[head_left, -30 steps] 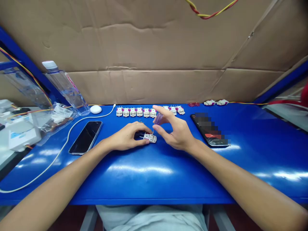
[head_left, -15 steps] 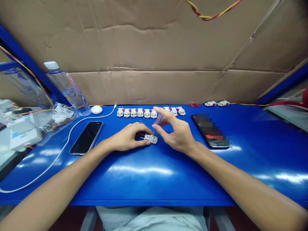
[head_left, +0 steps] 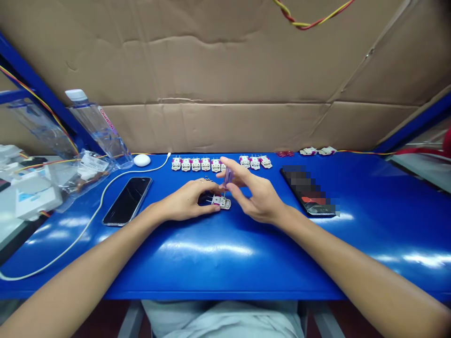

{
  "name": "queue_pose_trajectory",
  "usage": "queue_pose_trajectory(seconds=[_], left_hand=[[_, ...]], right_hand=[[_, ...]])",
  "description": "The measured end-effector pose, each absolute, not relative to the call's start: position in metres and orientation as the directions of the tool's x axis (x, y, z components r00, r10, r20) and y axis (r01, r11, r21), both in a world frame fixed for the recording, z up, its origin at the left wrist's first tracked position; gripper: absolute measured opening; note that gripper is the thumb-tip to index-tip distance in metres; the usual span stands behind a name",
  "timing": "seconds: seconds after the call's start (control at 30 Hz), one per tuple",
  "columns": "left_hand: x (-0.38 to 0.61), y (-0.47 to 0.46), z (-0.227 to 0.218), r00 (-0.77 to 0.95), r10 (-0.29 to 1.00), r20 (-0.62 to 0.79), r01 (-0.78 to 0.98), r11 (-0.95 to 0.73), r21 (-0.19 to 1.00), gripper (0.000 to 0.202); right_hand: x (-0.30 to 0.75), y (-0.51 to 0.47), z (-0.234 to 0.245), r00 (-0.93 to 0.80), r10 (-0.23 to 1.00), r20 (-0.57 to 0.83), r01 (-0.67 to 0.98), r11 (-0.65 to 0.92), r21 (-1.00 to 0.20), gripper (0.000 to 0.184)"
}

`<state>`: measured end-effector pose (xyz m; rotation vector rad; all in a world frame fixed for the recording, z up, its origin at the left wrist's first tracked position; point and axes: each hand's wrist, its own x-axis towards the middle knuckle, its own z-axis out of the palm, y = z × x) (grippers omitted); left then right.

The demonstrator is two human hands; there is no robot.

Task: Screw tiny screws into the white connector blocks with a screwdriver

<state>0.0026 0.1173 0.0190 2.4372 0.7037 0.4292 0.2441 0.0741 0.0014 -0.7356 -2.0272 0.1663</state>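
Observation:
In the middle of the blue table (head_left: 211,267), my left hand (head_left: 185,203) pinches a small white plug (head_left: 222,202) between thumb and fingers. Its metal pins point left toward my palm. My right hand (head_left: 259,197) is closed around the translucent purple handle of a small screwdriver (head_left: 229,177). The shaft points down, its tip at the upper side of the plug; whether it sits in a screw is too small to tell. A few tiny metal pieces (head_left: 207,178) lie just behind my left fingers.
Several similar white plugs (head_left: 195,164) stand in a row at the back. Red pieces (head_left: 284,154) and white parts (head_left: 326,150) lie farther right. Phones rest left (head_left: 127,201) and right (head_left: 306,192). A white cable (head_left: 102,199), bottle (head_left: 100,126) and plastic bag (head_left: 88,171) occupy the left.
The screwdriver has swung from leaning right to nearly upright, and its handle has shifted slightly left. My right fingers have moved around it. My left hand and the plug stay in place.

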Motion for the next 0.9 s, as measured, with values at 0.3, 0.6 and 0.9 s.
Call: queue_pose_trajectory(seconds=[0.3,0.6,0.9], left_hand=[[-0.0055,0.1232,0.0226,0.844,0.52,0.13,0.339,-0.705,0.623,0.041],[-0.0036,0.1223,0.0185,0.822,0.554,0.129,0.368,-0.691,0.622,0.034],[-0.0021,0.1205,0.0207,0.808,0.576,0.122,0.383,-0.672,0.633,0.038]], right_hand=[[0.2465,0.0755,0.0003,-0.399,0.526,0.751,0.405,0.836,-0.371,0.067],[0.246,0.0765,0.0023,-0.438,0.553,0.709,0.37,0.83,-0.418,0.069],[0.2478,0.0754,-0.0002,-0.395,0.599,0.696,0.394,0.795,-0.46,0.065]])
